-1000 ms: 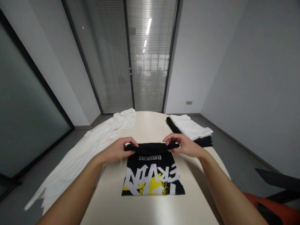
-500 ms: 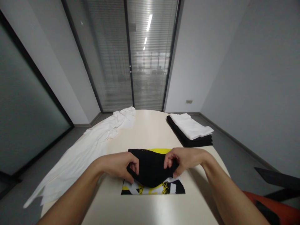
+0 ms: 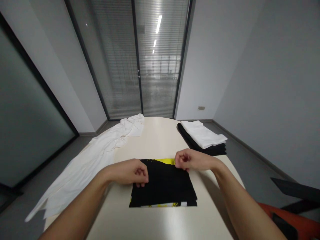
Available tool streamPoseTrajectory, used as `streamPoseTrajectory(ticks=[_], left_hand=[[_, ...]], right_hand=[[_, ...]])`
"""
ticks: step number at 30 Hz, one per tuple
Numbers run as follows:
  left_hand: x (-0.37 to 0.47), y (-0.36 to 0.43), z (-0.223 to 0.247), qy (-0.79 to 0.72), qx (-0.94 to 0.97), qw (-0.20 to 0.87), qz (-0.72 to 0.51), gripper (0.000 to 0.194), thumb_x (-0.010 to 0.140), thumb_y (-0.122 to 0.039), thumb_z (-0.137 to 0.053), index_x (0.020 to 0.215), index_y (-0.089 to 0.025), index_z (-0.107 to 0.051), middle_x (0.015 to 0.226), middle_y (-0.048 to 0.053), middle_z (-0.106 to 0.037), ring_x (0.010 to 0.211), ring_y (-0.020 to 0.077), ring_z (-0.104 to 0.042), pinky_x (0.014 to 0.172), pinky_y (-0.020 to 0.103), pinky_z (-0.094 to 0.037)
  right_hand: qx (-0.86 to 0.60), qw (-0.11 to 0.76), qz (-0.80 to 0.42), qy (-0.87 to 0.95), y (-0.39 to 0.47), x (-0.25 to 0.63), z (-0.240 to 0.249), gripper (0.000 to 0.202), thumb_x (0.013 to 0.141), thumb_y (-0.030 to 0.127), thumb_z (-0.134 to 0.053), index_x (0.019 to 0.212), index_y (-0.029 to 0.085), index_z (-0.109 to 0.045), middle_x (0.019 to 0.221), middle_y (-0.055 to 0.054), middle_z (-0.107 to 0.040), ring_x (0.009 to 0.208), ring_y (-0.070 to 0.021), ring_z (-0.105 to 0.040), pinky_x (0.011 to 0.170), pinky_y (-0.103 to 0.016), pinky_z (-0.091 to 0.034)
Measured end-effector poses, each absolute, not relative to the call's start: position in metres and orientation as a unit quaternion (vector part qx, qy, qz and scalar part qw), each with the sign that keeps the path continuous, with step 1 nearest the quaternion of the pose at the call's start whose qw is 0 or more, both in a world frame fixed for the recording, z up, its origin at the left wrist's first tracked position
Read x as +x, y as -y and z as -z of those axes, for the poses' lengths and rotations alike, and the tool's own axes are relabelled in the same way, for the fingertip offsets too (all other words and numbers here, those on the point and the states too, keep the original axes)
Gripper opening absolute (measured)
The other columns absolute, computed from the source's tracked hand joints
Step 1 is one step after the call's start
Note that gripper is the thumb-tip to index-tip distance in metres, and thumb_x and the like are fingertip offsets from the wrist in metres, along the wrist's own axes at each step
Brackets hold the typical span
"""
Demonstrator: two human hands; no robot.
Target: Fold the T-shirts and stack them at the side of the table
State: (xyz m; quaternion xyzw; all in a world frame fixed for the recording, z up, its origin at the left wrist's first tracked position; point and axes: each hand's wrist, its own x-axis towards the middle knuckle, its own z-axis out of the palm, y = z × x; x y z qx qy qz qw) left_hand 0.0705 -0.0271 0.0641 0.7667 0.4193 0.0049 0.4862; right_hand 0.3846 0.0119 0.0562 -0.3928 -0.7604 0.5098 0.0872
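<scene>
A folded black garment (image 3: 163, 183) with yellow and white print lies in front of me, probably a T-shirt. Its black layer lies flat over most of the bundle. A strip of yellow shows along the far edge and a thin printed strip along the near edge. My left hand (image 3: 133, 171) rests over the left side of the cloth, fingers curled with nothing visible in them. At the far right corner is my right hand (image 3: 191, 160), its fingers bunched together just over the cloth and no fabric raised between them.
A rumpled white garment (image 3: 87, 163) spreads along the left of the pale table (image 3: 160, 138) and hangs over its edge. At the back right lies a folded white cloth (image 3: 201, 133) on folded black cloths (image 3: 212, 152). A red and black chair (image 3: 290, 216) stands at right.
The black flap has come down toward me and now covers most of the print. Both hands have let go of it; the right has moved slightly up to the far corner.
</scene>
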Motion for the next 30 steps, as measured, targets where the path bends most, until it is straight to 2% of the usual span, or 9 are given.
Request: streamPoseTrajectory(ticks=[3,5,6,8,11,15,18,24,30], left_hand=[[0.065,0.014,-0.055,-0.478,0.798,0.349,-0.117,0.031,0.090,-0.044,-0.055,0.099,-0.019,-0.071,0.089,0.005,-0.074,0.074,0.0186,-0.065,0.066,0.027,-0.047],[0.059,0.005,-0.046,-0.525,0.804,0.233,-0.152,0.035,0.091,-0.047,-0.053,0.106,-0.020,-0.070,0.101,0.007,-0.073,0.081,0.0203,-0.065,0.073,0.029,-0.046],[0.056,0.002,-0.041,-0.539,0.803,0.209,-0.148,0.037,0.091,-0.048,-0.052,0.108,-0.021,-0.070,0.105,0.008,-0.072,0.085,0.0212,-0.065,0.076,0.030,-0.046],[0.051,-0.004,-0.032,-0.549,0.800,0.213,-0.114,0.040,0.092,-0.052,-0.050,0.107,-0.022,-0.071,0.107,0.008,-0.072,0.088,0.0223,-0.065,0.078,0.030,-0.045],[0.047,-0.008,-0.023,-0.546,0.796,0.249,-0.079,0.040,0.091,-0.052,-0.052,0.102,-0.021,-0.073,0.101,0.007,-0.073,0.086,0.0220,-0.065,0.074,0.029,-0.044],[0.047,-0.013,-0.018,-0.535,0.791,0.281,-0.094,0.035,0.087,-0.046,-0.058,0.103,-0.018,-0.071,0.091,0.006,-0.072,0.077,0.0197,-0.063,0.069,0.028,-0.043],[0.051,-0.015,-0.015,-0.548,0.774,0.280,-0.148,0.034,0.087,-0.045,-0.058,0.102,-0.017,-0.070,0.080,0.003,-0.069,0.070,0.0189,-0.060,0.064,0.028,-0.040],[0.065,-0.025,0.004,-0.590,0.722,0.175,-0.316,0.026,0.090,-0.036,-0.057,0.105,-0.017,-0.066,0.097,0.006,-0.068,0.079,0.0186,-0.059,0.077,0.030,-0.044],[0.066,-0.029,0.017,-0.588,0.734,0.146,-0.307,0.026,0.091,-0.029,-0.058,0.113,-0.017,-0.063,0.107,0.007,-0.064,0.085,0.0191,-0.060,0.084,0.032,-0.047]], right_hand=[[-0.474,0.164,-0.348,0.792,-0.027,0.396,-0.044,0.039,0.085,0.052,-0.062,0.096,0.015,-0.071,0.080,-0.006,-0.069,0.068,-0.0154,-0.059,0.063,-0.026,-0.045],[-0.497,0.135,-0.316,0.797,-0.035,0.403,-0.036,0.043,0.085,0.056,-0.061,0.095,0.015,-0.073,0.086,-0.008,-0.071,0.075,-0.0180,-0.061,0.068,-0.028,-0.045],[-0.499,0.113,-0.325,0.795,-0.037,0.406,-0.032,0.045,0.085,0.058,-0.061,0.093,0.016,-0.074,0.087,-0.008,-0.072,0.078,-0.0191,-0.062,0.070,-0.029,-0.045],[-0.493,0.079,-0.360,0.788,-0.040,0.409,-0.026,0.048,0.084,0.060,-0.061,0.093,0.015,-0.074,0.088,-0.007,-0.073,0.080,-0.0199,-0.062,0.072,-0.029,-0.046],[-0.491,0.075,-0.387,0.777,-0.040,0.409,-0.023,0.048,0.081,0.060,-0.065,0.095,0.015,-0.073,0.088,-0.007,-0.071,0.080,-0.0195,-0.061,0.072,-0.030,-0.046],[-0.493,0.085,-0.401,0.767,-0.039,0.407,-0.023,0.047,0.076,0.058,-0.071,0.093,0.015,-0.069,0.085,-0.006,-0.068,0.076,-0.0176,-0.058,0.067,-0.029,-0.045],[-0.486,0.124,-0.400,0.767,-0.043,0.406,-0.018,0.046,0.078,0.058,-0.070,0.093,0.014,-0.065,0.080,-0.004,-0.065,0.072,-0.0160,-0.056,0.064,-0.028,-0.044],[-0.516,0.336,-0.257,0.745,-0.061,0.394,0.006,0.035,0.089,0.049,-0.059,0.105,0.018,-0.061,0.100,-0.006,-0.067,0.078,-0.0165,-0.059,0.073,-0.030,-0.046],[-0.541,0.306,-0.244,0.744,-0.062,0.386,0.017,0.027,0.092,0.040,-0.057,0.108,0.019,-0.063,0.097,-0.006,-0.069,0.084,-0.0192,-0.065,0.079,-0.031,-0.048]])
